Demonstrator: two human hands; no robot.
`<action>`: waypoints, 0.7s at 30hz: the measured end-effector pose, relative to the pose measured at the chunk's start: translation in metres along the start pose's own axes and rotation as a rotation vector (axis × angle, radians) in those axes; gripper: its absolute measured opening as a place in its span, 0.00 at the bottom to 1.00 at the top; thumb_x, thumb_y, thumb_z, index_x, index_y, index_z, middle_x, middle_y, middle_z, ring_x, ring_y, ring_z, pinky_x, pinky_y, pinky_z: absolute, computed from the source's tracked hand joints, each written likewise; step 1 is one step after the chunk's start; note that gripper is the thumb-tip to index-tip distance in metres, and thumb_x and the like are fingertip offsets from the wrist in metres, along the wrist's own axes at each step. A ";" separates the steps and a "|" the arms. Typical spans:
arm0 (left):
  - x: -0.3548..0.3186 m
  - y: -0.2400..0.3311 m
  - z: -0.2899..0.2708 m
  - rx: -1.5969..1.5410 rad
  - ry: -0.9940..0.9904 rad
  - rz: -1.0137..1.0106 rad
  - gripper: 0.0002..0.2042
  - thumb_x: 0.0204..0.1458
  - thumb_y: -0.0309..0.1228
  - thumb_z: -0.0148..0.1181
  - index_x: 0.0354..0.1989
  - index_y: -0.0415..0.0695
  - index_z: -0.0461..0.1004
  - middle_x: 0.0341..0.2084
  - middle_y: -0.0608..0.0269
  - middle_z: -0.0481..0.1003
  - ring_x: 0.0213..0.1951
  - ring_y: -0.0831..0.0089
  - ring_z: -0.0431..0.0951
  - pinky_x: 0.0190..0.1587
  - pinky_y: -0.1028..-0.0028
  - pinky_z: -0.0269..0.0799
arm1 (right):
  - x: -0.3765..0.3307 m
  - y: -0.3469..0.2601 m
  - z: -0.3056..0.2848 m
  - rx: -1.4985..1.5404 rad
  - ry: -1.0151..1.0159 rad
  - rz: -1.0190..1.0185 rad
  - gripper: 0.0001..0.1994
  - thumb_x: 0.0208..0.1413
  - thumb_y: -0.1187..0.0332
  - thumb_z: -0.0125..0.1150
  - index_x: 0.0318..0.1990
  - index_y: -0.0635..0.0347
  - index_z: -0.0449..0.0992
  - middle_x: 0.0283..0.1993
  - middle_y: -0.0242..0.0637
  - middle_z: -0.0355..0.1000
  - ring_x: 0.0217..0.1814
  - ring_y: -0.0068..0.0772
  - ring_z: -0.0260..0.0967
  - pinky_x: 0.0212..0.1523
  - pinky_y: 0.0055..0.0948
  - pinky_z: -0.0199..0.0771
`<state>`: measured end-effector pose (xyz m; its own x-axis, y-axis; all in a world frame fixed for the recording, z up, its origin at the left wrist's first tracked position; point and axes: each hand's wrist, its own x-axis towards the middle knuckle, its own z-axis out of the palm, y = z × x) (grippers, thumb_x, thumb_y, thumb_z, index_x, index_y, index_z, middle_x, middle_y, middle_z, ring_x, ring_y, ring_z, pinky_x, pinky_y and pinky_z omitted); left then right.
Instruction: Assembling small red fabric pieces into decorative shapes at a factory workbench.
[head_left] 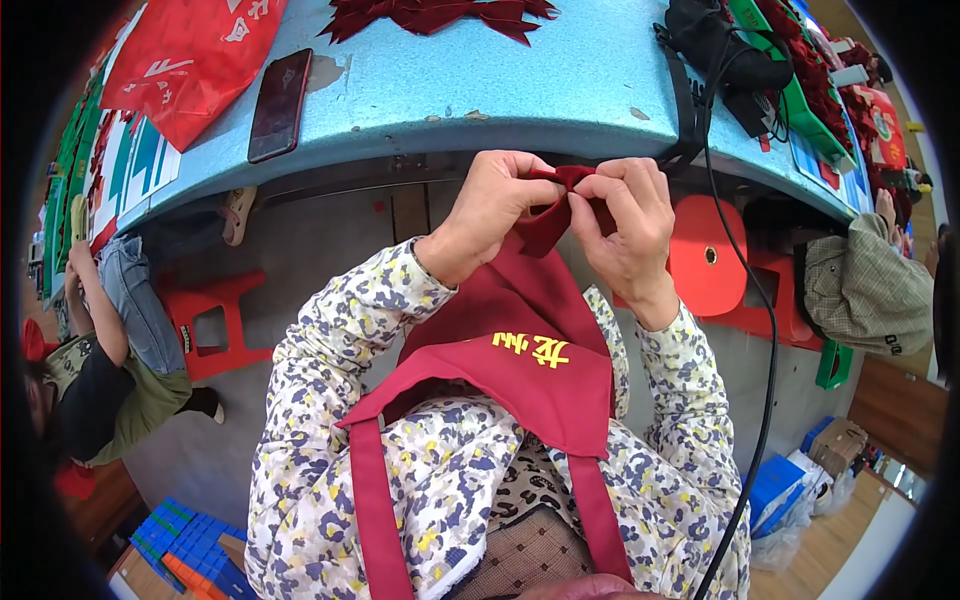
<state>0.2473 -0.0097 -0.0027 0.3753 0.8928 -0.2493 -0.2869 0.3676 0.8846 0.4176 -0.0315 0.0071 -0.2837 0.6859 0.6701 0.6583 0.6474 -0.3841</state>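
Observation:
Just off the near edge of the light blue table (pixel 450 90), both my hands hold a dark red ribbon bow (pixel 545 228). My left hand (pixel 490 208) pinches its left side between thumb and fingers. On the other side, my right hand (pixel 632 222) has thumb and forefinger pressed together close to the bow's middle. Part of the ribbon is hidden behind my fingers, and one end hangs down over my dark red apron (pixel 490 350). Farther back on the table lie several dark red ribbon pieces (pixel 440 14).
A phone (pixel 280 105) and a red plastic bag (pixel 190 65) lie on the table's left. Green trays (pixel 800 110) with red pieces stand at right. A black cable (pixel 768 340) hangs past my right arm. Red stools (pixel 706 255) flank me; a seated person (pixel 130 370) is at left.

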 end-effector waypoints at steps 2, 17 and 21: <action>0.005 -0.006 -0.005 -0.128 0.002 -0.067 0.03 0.46 0.20 0.57 0.29 0.37 0.75 0.24 0.65 0.75 0.25 0.81 0.74 0.28 0.82 0.68 | -0.002 0.000 -0.001 -0.004 0.044 -0.040 0.12 0.35 0.76 0.65 0.32 0.58 0.74 0.33 0.34 0.68 0.35 0.34 0.65 0.38 0.31 0.62; 0.016 -0.011 -0.006 -0.214 0.046 -0.165 0.05 0.46 0.22 0.58 0.32 0.42 0.75 0.25 0.67 0.75 0.27 0.80 0.72 0.31 0.79 0.67 | -0.016 0.007 0.009 -0.149 0.028 -0.330 0.15 0.32 0.74 0.60 0.35 0.55 0.76 0.36 0.28 0.68 0.39 0.29 0.64 0.42 0.34 0.60; 0.024 -0.011 -0.016 -0.084 -0.050 -0.209 0.04 0.47 0.22 0.57 0.33 0.41 0.74 0.27 0.67 0.75 0.29 0.81 0.73 0.33 0.80 0.68 | -0.021 0.010 0.011 -0.179 -0.097 -0.368 0.14 0.33 0.73 0.61 0.34 0.55 0.76 0.37 0.27 0.68 0.39 0.27 0.65 0.42 0.35 0.60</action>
<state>0.2459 0.0115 -0.0249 0.4768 0.7816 -0.4022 -0.2701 0.5657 0.7791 0.4227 -0.0358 -0.0177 -0.5816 0.4529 0.6757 0.6089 0.7932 -0.0077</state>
